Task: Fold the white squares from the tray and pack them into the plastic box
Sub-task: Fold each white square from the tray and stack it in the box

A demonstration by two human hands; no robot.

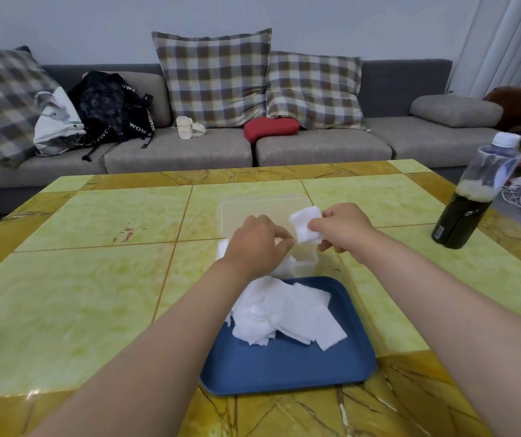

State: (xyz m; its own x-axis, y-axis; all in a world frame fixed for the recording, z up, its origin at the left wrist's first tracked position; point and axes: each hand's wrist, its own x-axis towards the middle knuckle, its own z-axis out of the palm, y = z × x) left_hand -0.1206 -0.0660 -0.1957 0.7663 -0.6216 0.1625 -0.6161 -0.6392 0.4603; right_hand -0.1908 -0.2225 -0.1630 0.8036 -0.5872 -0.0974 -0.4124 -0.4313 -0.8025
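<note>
Our left hand (257, 244) hovers curled over the box (308, 263), gripping something or not we cannot tell, a big pile (284, 313) waits on the near tray (284, 370), and our right hand (344, 230) pinches one square (308, 227) above the box, so we judge most folding remains.

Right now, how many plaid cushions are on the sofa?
3. On the sofa: left cushion at the left end, middle cushion upright at centre, right cushion beside it. A plaid sliver behind the left one may be a fourth.
</note>
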